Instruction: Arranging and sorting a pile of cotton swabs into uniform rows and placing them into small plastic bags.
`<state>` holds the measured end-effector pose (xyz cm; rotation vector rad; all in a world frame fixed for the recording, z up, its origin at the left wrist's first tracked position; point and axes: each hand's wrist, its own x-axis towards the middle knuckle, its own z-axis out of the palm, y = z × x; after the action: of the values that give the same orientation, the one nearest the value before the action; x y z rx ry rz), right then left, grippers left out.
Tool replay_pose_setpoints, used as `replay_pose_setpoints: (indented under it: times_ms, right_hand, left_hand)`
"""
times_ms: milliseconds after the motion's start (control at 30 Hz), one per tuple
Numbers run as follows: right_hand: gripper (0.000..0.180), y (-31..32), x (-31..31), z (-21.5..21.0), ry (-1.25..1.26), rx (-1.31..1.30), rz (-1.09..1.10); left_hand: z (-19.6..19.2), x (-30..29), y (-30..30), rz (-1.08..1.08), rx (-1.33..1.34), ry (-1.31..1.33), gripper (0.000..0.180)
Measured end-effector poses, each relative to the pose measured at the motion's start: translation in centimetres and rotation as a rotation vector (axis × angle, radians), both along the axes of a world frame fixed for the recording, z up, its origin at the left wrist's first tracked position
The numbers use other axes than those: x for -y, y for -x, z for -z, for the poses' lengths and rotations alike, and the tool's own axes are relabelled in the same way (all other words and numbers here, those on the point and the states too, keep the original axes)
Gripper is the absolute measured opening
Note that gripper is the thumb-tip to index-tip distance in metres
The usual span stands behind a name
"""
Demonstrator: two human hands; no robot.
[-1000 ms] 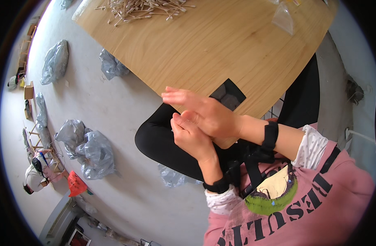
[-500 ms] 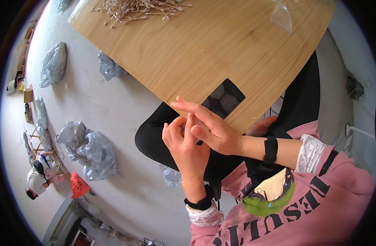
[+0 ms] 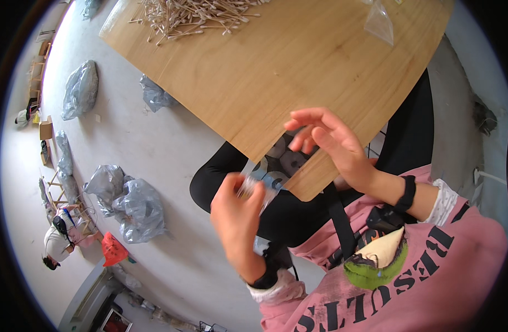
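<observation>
My left hand [image 3: 236, 213] is just off the table's near left corner, its fingers pinched on a crumpled clear plastic bag [image 3: 263, 193]. The bag is blurred, and what it may contain cannot be made out. Over the near edge of the wooden table [image 3: 298, 72], my right hand [image 3: 339, 152] is raised with bent fingers spread apart and nothing visible in them. Below it a square notch in the tabletop shows a grey surface with round shapes [image 3: 292, 160]. A heap of cotton swabs [image 3: 193, 16] covers the far left of the table.
Another clear plastic bag [image 3: 379, 25] lies at the table's far right. Grey plastic bags [image 3: 135, 207] sit on the floor to the left, one bundle [image 3: 157, 94] close beside the table. Farther left are a red bag [image 3: 114, 250] and another person [image 3: 57, 240].
My hands, together half a second ago, have come apart. The right has moved right and slightly up; the left has moved slightly down and left, with the clear bag now showing in it.
</observation>
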<state>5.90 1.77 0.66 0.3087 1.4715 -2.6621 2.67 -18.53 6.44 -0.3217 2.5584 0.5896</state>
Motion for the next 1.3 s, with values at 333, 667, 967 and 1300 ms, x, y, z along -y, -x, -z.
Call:
replay_pose_setpoints:
  times_ms: [333, 667, 967, 1300]
  right_hand:
    - [0.079, -2.2, -5.6, -4.1, 0.179, 0.068, -0.414]
    - [0.052, 0.2, -12.6, -1.4, 0.027, 0.076, -0.367]
    - [0.045, 0.6, -13.6, -0.3, -0.161, 0.059, -0.347]
    - [0.039, 0.5, -13.2, -0.2, -0.148, 0.119, -0.317]
  left_hand:
    - [0.4, -8.4, -3.0, -0.054, -0.553, -0.919, 0.018]
    - [3.5, -14.9, -1.8, -0.228, -0.195, -1.237, 0.018]
    - [3.8, -16.0, -1.0, -0.261, -0.114, -1.206, 0.016]
    - [4.4, -15.7, -1.3, -0.245, -0.114, -1.203, 0.02]
